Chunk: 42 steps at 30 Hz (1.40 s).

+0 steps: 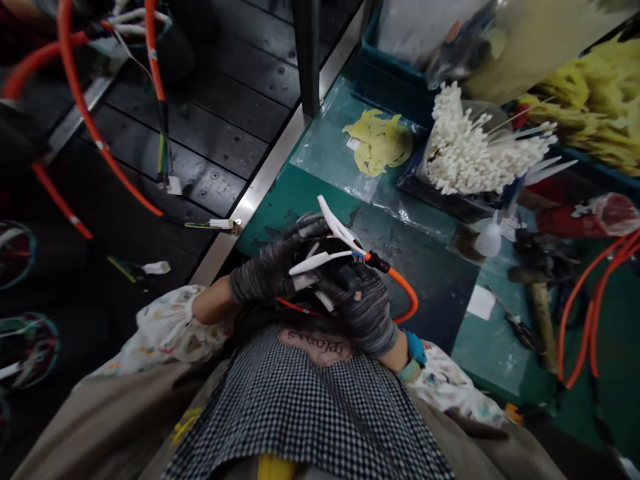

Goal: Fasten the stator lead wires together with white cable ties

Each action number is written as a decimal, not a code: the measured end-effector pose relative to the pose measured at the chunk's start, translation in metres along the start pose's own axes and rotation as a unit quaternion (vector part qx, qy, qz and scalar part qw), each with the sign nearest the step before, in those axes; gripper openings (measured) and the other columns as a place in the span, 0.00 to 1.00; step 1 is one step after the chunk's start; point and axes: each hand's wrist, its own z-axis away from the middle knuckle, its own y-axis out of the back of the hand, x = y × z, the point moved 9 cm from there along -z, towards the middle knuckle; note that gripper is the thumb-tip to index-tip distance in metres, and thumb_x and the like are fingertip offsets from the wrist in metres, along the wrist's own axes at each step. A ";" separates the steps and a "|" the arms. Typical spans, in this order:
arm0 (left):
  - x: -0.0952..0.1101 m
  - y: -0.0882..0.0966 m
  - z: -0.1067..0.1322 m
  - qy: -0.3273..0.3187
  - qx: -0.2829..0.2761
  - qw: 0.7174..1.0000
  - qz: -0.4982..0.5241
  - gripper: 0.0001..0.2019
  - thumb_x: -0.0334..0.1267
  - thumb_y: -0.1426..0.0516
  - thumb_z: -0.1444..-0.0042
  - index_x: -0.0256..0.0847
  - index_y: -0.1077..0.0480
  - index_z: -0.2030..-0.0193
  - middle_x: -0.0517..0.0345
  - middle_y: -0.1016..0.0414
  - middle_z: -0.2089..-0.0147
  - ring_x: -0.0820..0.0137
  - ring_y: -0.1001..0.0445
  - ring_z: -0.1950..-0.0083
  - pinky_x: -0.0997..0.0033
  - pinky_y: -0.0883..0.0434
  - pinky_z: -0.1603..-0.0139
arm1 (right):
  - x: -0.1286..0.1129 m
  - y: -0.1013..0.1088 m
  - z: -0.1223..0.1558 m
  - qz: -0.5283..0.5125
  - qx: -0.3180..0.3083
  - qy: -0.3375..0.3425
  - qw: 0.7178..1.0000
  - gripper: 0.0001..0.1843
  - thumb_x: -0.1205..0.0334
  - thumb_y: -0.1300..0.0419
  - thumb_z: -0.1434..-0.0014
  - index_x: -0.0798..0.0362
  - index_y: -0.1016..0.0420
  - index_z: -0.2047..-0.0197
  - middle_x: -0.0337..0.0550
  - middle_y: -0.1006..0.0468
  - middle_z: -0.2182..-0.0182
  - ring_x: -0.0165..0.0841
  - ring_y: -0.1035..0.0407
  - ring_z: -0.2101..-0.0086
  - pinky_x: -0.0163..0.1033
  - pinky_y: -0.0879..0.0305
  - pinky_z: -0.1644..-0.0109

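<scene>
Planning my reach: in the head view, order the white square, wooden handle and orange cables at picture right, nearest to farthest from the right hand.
From the right hand:
1. White square: to its right.
2. Wooden handle: right of the square.
3. Orange cables: farthest right, beyond the handle.

Yellow pieces [383, 148] and a wooden-handled hammer [542, 320] lie on the green table [273, 193].

You hold one orange-sheathed cable [413, 297]; two grey knit-gloved hands [280, 257] [367, 303]; one wooden-handled tool [543, 327]; one black-and-white checked apron [310, 407].
</scene>
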 end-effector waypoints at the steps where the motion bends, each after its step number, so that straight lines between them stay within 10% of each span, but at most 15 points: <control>1: 0.001 -0.001 0.002 -0.001 0.003 1.000 -0.009 0.41 0.49 0.38 0.25 0.52 0.50 0.12 0.41 0.39 0.15 0.49 0.41 0.13 0.32 0.36 0.13 | -0.001 0.000 0.000 0.001 -0.001 -0.002 1.000 0.11 0.66 0.33 0.26 0.49 0.08 0.48 0.50 0.09 0.52 0.43 0.19 0.54 0.45 0.20 0.51; 7: -0.001 -0.007 0.011 -0.052 0.037 0.995 -0.072 0.45 0.60 0.35 0.30 0.59 0.47 0.13 0.43 0.34 0.20 0.46 0.33 0.19 0.33 0.28 0.19 | -0.002 0.003 0.009 -0.044 0.033 0.018 0.998 0.13 0.70 0.33 0.28 0.52 0.09 0.46 0.50 0.10 0.54 0.42 0.20 0.53 0.45 0.23 0.49; 19: -0.006 -0.020 0.021 -0.046 0.052 0.997 0.038 0.45 0.53 0.33 0.29 0.59 0.49 0.12 0.48 0.41 0.14 0.46 0.48 0.10 0.33 0.45 0.09 | -0.005 -0.002 0.011 0.002 0.008 -0.012 1.000 0.10 0.66 0.32 0.31 0.49 0.08 0.50 0.48 0.10 0.57 0.43 0.20 0.57 0.44 0.23 0.57; 27: -0.008 -0.023 0.023 -0.024 0.101 0.995 0.001 0.39 0.54 0.38 0.25 0.61 0.48 0.13 0.46 0.40 0.15 0.45 0.44 0.12 0.29 0.35 0.15 | -0.004 0.029 0.019 0.007 0.041 0.033 0.999 0.13 0.70 0.36 0.26 0.46 0.11 0.49 0.42 0.10 0.56 0.39 0.17 0.54 0.43 0.19 0.50; 32: 0.007 -0.026 0.014 -0.022 0.086 0.995 -0.044 0.40 0.53 0.39 0.25 0.57 0.49 0.13 0.42 0.42 0.15 0.46 0.44 0.13 0.32 0.36 0.13 | 0.032 0.035 0.020 0.010 0.049 -0.092 0.994 0.20 0.60 0.40 0.21 0.43 0.23 0.30 0.49 0.18 0.34 0.49 0.26 0.31 0.62 0.26 0.27; 36: 0.020 -0.033 0.002 -0.039 0.053 0.994 -0.088 0.47 0.59 0.35 0.29 0.45 0.49 0.13 0.33 0.40 0.17 0.38 0.44 0.13 0.25 0.46 0.12 | 0.067 0.017 0.025 -0.082 -0.002 -0.205 0.975 0.28 0.55 0.39 0.22 0.53 0.30 0.24 0.59 0.22 0.31 0.52 0.25 0.33 0.63 0.24 0.28; 42: 0.025 -0.047 -0.005 -0.084 -0.018 0.985 -0.149 0.35 0.49 0.39 0.27 0.48 0.39 0.17 0.45 0.35 0.18 0.40 0.47 0.12 0.25 0.51 0.11 | 0.069 0.017 0.030 -0.144 -0.039 -0.059 0.987 0.16 0.52 0.34 0.26 0.45 0.17 0.39 0.53 0.31 0.24 0.55 0.32 0.28 0.71 0.29 0.25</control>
